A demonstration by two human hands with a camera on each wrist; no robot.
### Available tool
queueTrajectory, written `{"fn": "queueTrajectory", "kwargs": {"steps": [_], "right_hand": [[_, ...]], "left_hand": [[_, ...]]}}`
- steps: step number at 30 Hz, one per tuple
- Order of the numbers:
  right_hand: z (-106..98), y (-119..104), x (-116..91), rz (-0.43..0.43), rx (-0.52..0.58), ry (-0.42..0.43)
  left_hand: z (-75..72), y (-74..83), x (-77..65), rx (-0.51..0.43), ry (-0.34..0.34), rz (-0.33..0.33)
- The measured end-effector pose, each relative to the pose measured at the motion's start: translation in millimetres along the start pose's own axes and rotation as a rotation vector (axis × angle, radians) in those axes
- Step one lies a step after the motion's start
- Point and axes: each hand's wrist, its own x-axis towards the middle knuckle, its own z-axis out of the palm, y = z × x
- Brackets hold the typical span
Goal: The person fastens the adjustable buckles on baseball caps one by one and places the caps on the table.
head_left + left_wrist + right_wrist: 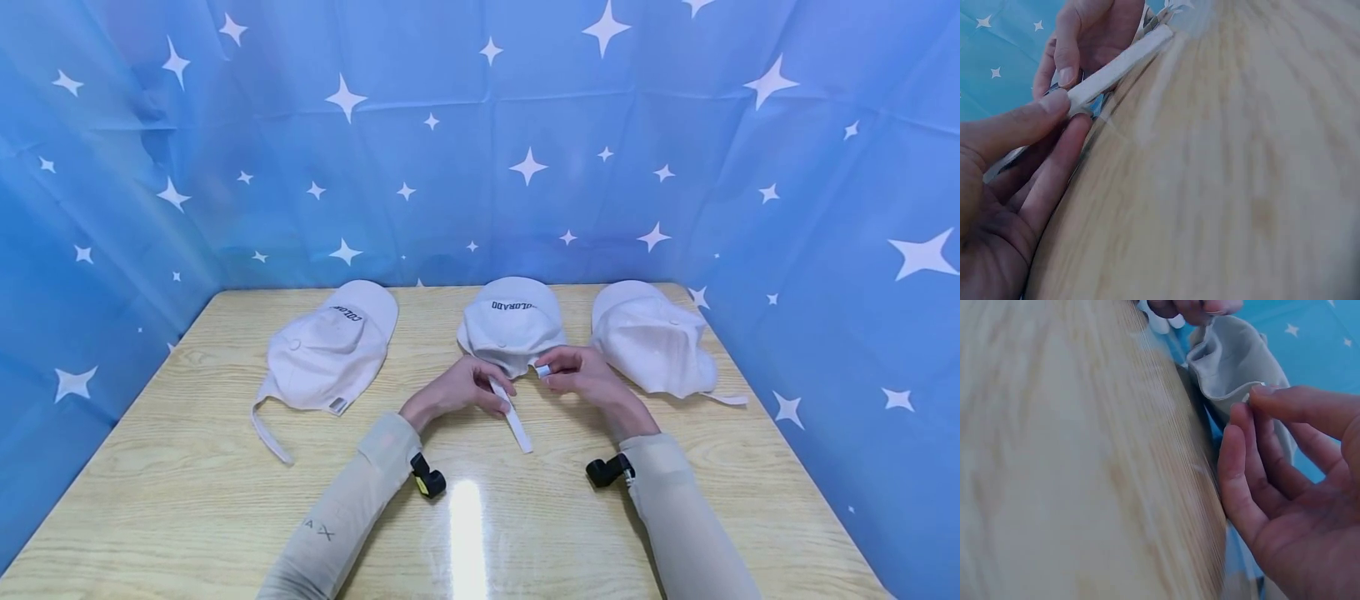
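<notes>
The middle cap (512, 323) lies on the worktop (540, 533) near the far edge, brim away from the person, COLORADO lettering on its front. The left hand (467, 385) pinches its strap (519, 429) between thumb and fingers, the free end pointing toward the person. The right hand (583, 379) pinches the buckle (543, 372) at the cap's back rim. The right wrist view shows into the cap's hollow, where pale cloth lining is visible. To either side lie the left cap (318, 358), its loose strap (268, 435) curving onto the worktop, and the right cap (652, 342), just beside the right hand.
</notes>
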Motion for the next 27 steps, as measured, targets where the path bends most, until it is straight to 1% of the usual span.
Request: {"fn": "queueTrajectory", "kwargs": {"steps": [2, 3, 6, 8, 10, 12, 16, 17, 19, 21, 23, 25, 27], "right_hand": [[1, 1, 1, 0.004, 0.010, 0.001], [1, 1, 1, 0.009, 0.016, 0.003], [2, 2, 1, 0.010, 0.039, 0.001], [2, 3, 1, 0.008, 0.047, 0.001], [3, 3, 1, 0.009, 0.052, 0.005], [3, 4, 1, 0.013, 0.053, 0.014], [5, 7, 1, 0.023, 0.081, 0.022], [5, 8, 1, 0.021, 0.093, 0.017], [6, 10, 1, 0.018, 0.118, 0.015], [8, 12, 1, 0.012, 0.143, 0.016], [10, 12, 0, -0.001, 0.158, 0.025], [12, 11, 0, -0.004, 0.173, 0.041], [13, 10, 1, -0.007, 0.190, 0.057]], "left_hand": [[1.9, -0.8, 0.2, 0.053, 0.031, 0.025], [3.1, -0.7, 0.1, 0.062, 0.045, 0.031], [7.1, -1.3, 1.6, -0.015, 0.050, 0.025], [9.7, -1.2, 2.6, -0.087, 0.049, -0.001], [11.5, -1.3, 3.7, -0.146, 0.065, -0.027], [12.5, -2.0, 4.6, -0.162, 0.108, -0.047], [12.8, -3.0, 4.7, -0.098, 0.236, -0.032], [12.8, -2.9, 4.6, -0.098, 0.258, -0.027], [12.4, -3.2, 4.9, -0.131, 0.287, -0.011], [12.0, -3.3, 5.7, -0.219, 0.285, -0.004], [11.4, -3.3, 6.3, -0.286, 0.272, 0.012], [10.6, -3.8, 6.8, -0.328, 0.261, 0.026], [9.9, -4.0, 6.9, -0.351, 0.254, 0.040]]}}
